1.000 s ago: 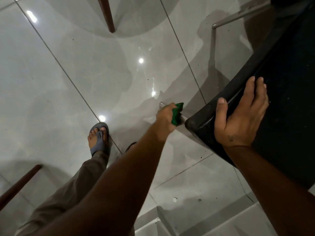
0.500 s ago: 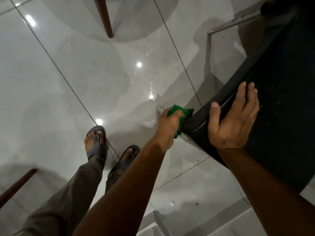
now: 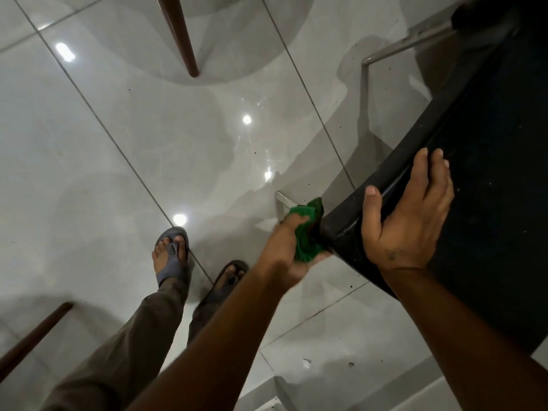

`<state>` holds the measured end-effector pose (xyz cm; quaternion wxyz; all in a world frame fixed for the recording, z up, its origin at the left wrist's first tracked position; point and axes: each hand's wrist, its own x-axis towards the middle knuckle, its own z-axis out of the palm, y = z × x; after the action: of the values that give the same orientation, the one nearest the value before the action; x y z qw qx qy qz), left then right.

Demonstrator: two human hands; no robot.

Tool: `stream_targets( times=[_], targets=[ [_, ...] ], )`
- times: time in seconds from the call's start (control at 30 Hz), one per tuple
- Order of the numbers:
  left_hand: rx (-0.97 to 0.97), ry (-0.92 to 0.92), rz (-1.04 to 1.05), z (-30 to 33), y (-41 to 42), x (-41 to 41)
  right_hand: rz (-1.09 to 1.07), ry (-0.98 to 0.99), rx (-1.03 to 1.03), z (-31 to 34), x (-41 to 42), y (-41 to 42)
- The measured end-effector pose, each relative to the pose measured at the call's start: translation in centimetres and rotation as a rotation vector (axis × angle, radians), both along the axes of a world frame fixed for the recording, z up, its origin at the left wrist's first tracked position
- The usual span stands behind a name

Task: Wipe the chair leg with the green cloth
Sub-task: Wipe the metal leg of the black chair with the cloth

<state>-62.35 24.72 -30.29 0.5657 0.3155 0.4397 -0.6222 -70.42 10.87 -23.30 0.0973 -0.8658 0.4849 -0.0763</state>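
Note:
A black chair seat (image 3: 489,188) fills the right side. My right hand (image 3: 406,215) lies over its front corner, thumb on the edge and fingers on top. A silver metal chair leg (image 3: 280,203) runs out from under that corner toward the floor. My left hand (image 3: 284,253) is closed on the green cloth (image 3: 307,232), which is wrapped round the upper part of the leg right beside the seat corner. The stretch of leg under the cloth is hidden.
The floor is glossy grey tile (image 3: 118,143). A second metal chair leg (image 3: 406,44) shows at the upper right. Brown wooden legs stand at the top (image 3: 181,34) and lower left (image 3: 32,336). My feet in sandals (image 3: 172,256) stand left of the chair.
My left hand with the green cloth has slid along the metal leg toward the seat corner, and more of the leg's lower end shows. My right hand has stayed on the seat.

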Motion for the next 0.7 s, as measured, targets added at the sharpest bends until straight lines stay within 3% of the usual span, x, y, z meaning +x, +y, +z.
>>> stream_targets(
  times=[0.1,0.27,0.43,0.57,0.7],
  targets=[
    [-0.041,-0.072,-0.001,1.1,0.3,0.0,0.006,-0.003,-0.001,0.0,0.1,0.0],
    [0.201,-0.347,-0.566,-3.7,-5.2,3.5,0.003,-0.006,0.003,0.1,0.1,0.0],
    [0.243,-0.423,-0.847,-8.4,-6.0,4.9,-0.010,0.003,0.011,0.2,0.1,0.0],
    [0.188,-0.577,-0.810,-7.5,-6.2,4.3,-0.005,0.014,0.007,0.2,0.1,0.0],
    [0.076,-0.680,-0.777,-2.6,-4.2,3.2,-0.004,0.018,0.004,0.4,0.3,-0.1]
  ],
)
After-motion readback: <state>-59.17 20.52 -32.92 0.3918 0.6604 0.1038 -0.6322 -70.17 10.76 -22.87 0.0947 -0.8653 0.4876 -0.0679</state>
